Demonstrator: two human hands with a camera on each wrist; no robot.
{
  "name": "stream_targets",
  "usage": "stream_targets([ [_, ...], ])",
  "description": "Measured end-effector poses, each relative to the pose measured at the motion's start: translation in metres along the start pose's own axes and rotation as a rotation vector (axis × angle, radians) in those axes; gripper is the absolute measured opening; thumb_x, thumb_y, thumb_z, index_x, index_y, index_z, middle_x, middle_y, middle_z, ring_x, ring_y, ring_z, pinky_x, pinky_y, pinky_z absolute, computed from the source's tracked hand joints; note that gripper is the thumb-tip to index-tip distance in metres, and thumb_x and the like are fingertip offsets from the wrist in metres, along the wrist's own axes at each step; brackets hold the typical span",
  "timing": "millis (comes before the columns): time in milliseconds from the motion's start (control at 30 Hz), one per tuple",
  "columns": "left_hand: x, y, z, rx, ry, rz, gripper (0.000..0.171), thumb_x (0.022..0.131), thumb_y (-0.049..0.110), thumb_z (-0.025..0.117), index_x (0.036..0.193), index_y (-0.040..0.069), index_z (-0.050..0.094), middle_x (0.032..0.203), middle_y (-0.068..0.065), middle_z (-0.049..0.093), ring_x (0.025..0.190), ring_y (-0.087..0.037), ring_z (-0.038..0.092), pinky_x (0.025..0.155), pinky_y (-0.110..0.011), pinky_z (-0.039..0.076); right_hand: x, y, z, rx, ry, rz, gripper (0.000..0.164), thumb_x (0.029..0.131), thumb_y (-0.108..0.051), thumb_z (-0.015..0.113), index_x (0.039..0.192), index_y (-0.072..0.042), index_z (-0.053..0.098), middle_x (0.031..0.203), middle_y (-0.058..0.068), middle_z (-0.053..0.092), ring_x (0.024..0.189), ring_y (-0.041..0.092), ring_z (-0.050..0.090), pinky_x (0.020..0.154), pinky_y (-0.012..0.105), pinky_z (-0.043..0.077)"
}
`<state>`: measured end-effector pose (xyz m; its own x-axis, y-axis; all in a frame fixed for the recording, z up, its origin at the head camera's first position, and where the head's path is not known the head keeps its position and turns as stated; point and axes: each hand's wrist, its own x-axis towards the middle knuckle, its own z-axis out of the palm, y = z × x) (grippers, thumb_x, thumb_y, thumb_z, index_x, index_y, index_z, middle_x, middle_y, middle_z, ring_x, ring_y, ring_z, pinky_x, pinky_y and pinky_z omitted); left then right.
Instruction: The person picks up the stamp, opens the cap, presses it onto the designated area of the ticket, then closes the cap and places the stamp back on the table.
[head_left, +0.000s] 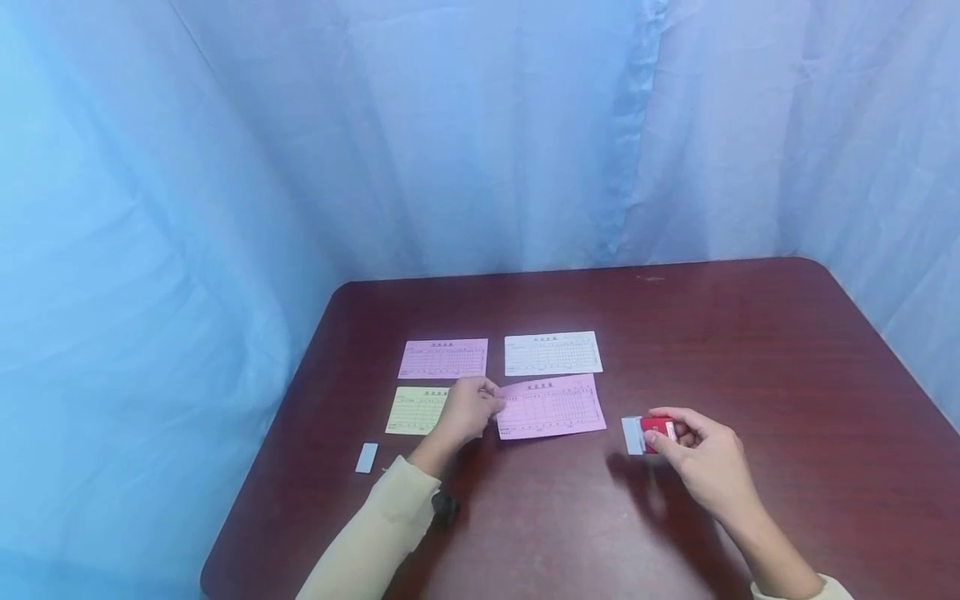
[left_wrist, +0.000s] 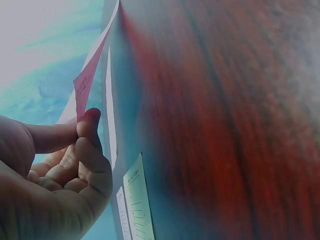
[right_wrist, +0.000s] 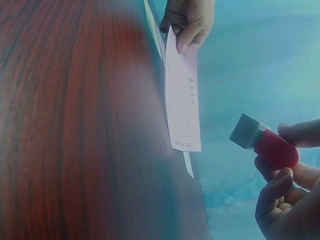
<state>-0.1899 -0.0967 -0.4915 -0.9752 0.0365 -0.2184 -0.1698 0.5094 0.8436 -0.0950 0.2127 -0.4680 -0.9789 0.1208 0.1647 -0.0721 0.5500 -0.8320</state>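
Observation:
Between thumb and forefinger, my left hand [head_left: 468, 408] pinches the left edge of a pink printed slip [head_left: 551, 408]. That slip is lifted off the table at this edge, as the left wrist view also shows with the pink paper [left_wrist: 87, 82] rising from the fingertips. To the right, my right hand [head_left: 708, 458] holds a small red stamp [head_left: 657, 433] by its rounded body, its pale block end pointing left. In the right wrist view the stamp [right_wrist: 275, 149] is clear of the table, between thumb and fingers.
Behind lie another pink slip [head_left: 444, 360] and a white slip [head_left: 553, 354]. A yellow slip [head_left: 412, 410] is partly covered by my left hand. A small pale rectangular piece [head_left: 366, 457] sits at the left of the dark red table [head_left: 540, 533]. Blue curtains [head_left: 487, 150] hang beyond the table edges.

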Motion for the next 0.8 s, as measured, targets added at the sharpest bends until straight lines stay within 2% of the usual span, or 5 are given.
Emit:
stream_targets([
  [133,-0.003,0.000,0.001,-0.004,-0.016,-0.033,0.007,0.091,0.004,0.071,0.086,0.003,0.067,0.068,-0.008,0.063,0.049,-0.013,0.048,0.041,-0.022,0.035,0.000,0.000,-0.001,-0.001,0.000,0.002,0.030,0.084,-0.010,0.080,0.112,-0.002,0.073,0.079,0.008,0.061,0.065,0.010,0.051,0.051,0.022,0.041],
  [333,-0.007,-0.001,0.002,0.056,-0.042,0.005,0.008,0.089,0.006,0.072,0.082,0.006,0.067,0.071,-0.004,0.063,0.063,-0.017,0.056,0.055,-0.028,0.042,0.000,0.000,-0.002,-0.022,0.017,-0.030,0.035,0.082,-0.008,0.081,0.116,-0.003,0.072,0.079,0.006,0.063,0.064,0.009,0.051,0.051,0.022,0.040],
  [433,-0.009,-0.003,0.003,0.077,-0.058,0.016,0.008,0.088,0.007,0.073,0.082,0.006,0.068,0.070,-0.004,0.063,0.063,-0.017,0.056,0.058,-0.029,0.042,-0.001,-0.001,0.000,-0.061,0.027,-0.072,0.038,0.079,-0.009,0.085,0.115,-0.004,0.072,0.078,0.003,0.064,0.064,0.006,0.051,0.053,0.021,0.040],
  [567,-0.009,-0.007,0.005,0.106,-0.068,0.018,0.005,0.087,0.006,0.074,0.084,0.006,0.069,0.069,-0.004,0.064,0.065,-0.017,0.057,0.060,-0.030,0.044,0.000,-0.004,0.003,-0.128,0.026,-0.135,0.034,0.074,-0.011,0.089,0.106,-0.008,0.076,0.078,-0.002,0.062,0.067,0.005,0.050,0.057,0.019,0.040],
  [800,-0.009,-0.008,0.012,0.173,-0.067,0.039,0.011,0.088,0.009,0.075,0.082,0.004,0.067,0.073,-0.003,0.062,0.067,-0.016,0.058,0.063,-0.029,0.047,0.005,-0.004,0.009,-0.213,-0.015,-0.297,0.035,0.073,0.000,0.086,0.105,-0.011,0.078,0.089,-0.007,0.066,0.072,0.007,0.049,0.061,0.023,0.041],
])
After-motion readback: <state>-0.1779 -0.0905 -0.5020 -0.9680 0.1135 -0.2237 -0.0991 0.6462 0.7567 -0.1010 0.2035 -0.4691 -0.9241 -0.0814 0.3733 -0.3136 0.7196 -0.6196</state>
